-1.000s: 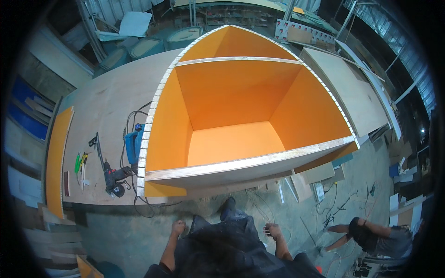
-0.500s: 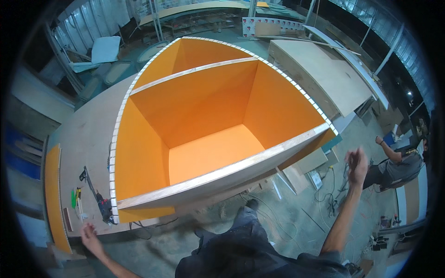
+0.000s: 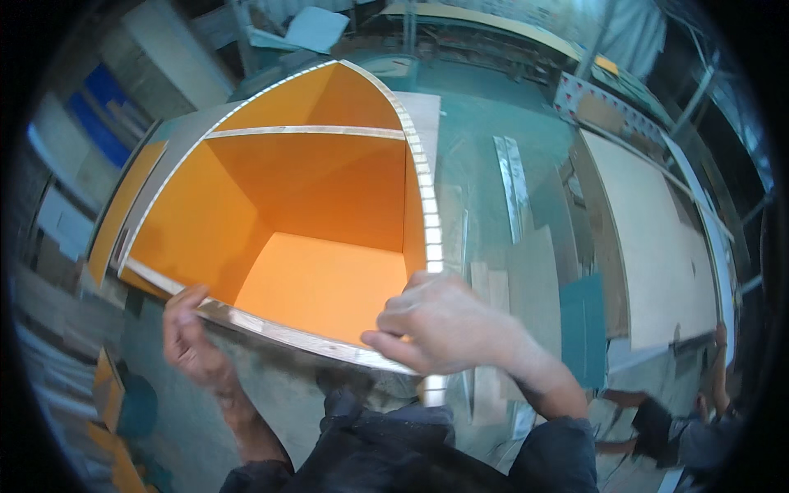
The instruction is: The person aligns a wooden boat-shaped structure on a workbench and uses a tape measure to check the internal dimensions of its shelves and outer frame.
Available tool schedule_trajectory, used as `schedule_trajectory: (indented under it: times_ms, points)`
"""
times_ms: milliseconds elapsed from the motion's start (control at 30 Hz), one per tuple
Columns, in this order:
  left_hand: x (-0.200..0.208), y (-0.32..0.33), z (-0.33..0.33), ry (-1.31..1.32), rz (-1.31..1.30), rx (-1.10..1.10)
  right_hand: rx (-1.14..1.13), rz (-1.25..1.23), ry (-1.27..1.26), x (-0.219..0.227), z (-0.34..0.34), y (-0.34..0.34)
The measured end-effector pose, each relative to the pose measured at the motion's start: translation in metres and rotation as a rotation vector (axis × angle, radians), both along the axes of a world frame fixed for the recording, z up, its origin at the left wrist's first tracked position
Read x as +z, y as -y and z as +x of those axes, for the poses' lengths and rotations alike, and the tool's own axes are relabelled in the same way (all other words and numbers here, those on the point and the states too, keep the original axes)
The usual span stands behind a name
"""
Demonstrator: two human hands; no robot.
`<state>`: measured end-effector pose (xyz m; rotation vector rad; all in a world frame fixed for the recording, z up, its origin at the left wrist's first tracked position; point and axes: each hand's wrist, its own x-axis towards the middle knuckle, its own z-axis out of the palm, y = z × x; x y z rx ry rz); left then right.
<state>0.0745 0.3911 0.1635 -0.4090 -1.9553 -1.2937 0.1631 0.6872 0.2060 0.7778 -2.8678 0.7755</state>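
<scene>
A large open curved cabinet carcass (image 3: 320, 238) lies before me, orange inside, with pale wooden edges and kerf-cut curved sides that meet in a point at the far end. One divider (image 3: 312, 131) crosses it near the point. At the left of the near wooden edge, my left hand (image 3: 194, 341) has its bent fingers at the rim. Over the near right corner, my right hand (image 3: 440, 320) is closed, thumb along the near edge. Part of the corner and the fingers' undersides are hidden behind that hand.
An orange-faced panel (image 3: 127, 209) lies to the left. On the right stand wood strips (image 3: 489, 345), a green panel (image 3: 582, 329) and a big plywood box (image 3: 649, 238). Another person (image 3: 690, 435) is at the lower right. A workbench (image 3: 485, 29) stands at the back.
Both hands, apart from the carcass before, have come to its near edge. The view has turned, so the carcass appears rotated and further left. The other person has bent lower.
</scene>
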Motion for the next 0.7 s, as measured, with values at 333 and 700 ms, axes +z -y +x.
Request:
schedule_trajectory:
  times_ms: [333, 700]
  points:
    - [0.044, -0.14, 0.103, 0.214, -0.457, -0.547, 0.358, 0.03, 0.226, 0.013, -0.059, -0.051]
    - [0.026, -0.15, 0.094, 0.362, -0.734, -0.665, 0.667, 0.767, 0.585, -0.021, -0.217, -0.041]
